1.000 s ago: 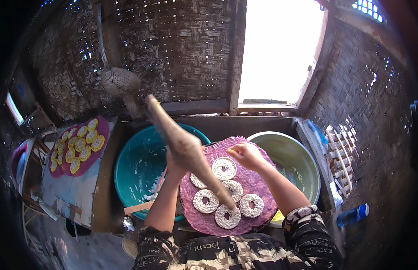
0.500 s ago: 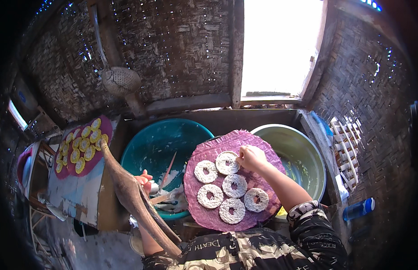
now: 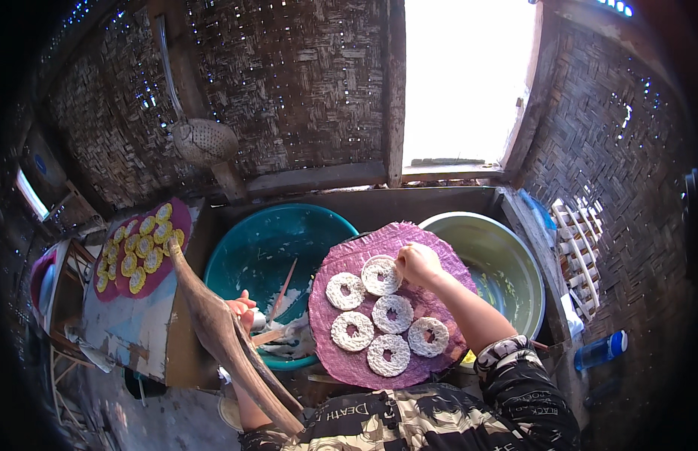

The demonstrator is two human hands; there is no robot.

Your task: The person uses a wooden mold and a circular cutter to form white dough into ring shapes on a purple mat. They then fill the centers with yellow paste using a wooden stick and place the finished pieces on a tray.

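A round purple woven mat (image 3: 341,263) carries several white, bumpy rings of paste (image 3: 353,331). My right hand (image 3: 417,263) is closed at the edge of the top ring (image 3: 380,276), which has a thin rim round it. My left hand (image 3: 244,308), partly hidden behind a forked, weathered wooden branch (image 3: 206,316), grips a small white object (image 3: 257,319) at the teal basin (image 3: 236,248). Thin wooden sticks (image 3: 283,289) and white paste (image 3: 292,338) lie in that basin. A pale green metal basin (image 3: 514,255) sits under the mat's right side.
At left, a board (image 3: 165,301) bears purple mats with several yellow-and-white rounds (image 3: 144,246). A perforated ladle (image 3: 206,141) hangs on the woven wall (image 3: 289,90). A white slatted rack (image 3: 575,255) and blue bottle (image 3: 597,351) are at right, near the trough's wooden edge (image 3: 526,229).
The branch has swung from across the mat down to the left. My left hand moved left to the teal basin. My right hand came down from the mat's upper edge onto the top ring.
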